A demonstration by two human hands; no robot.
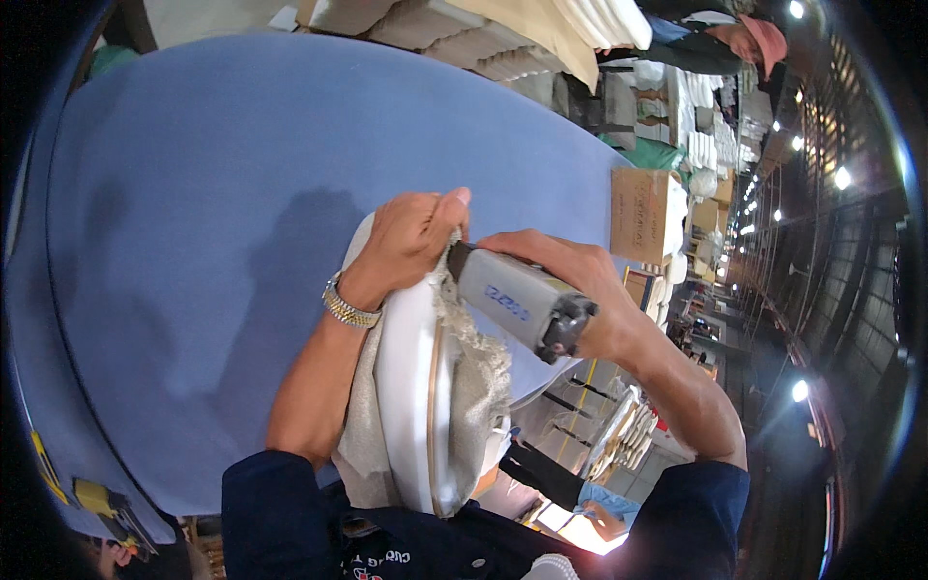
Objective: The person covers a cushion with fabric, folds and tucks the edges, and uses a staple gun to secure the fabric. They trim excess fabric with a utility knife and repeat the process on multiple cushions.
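Note:
A padded seat panel (408, 377) with white foam and a thin wooden edge stands tilted between my forearms, its lower end against my body. Grey-beige woven fabric (480, 372) wraps it, with a frayed edge hanging loose on the right side. My left hand (411, 237) is closed at the panel's top end, pinching the fabric there. My right hand (585, 275) grips a grey staple gun (498, 290), whose nose meets the fabric edge right beside my left fingers. The staple gun hides part of the right palm and the trigger.
A large blue-covered table (193, 164) spreads ahead and left. Beyond it are stacked fabric-covered cushions (440, 34) and a cardboard box (640, 213). A yellow-grey tool (101, 503) lies at the lower left near another person's hand (118, 554). A person in a pink cap (766, 41) is at the far right.

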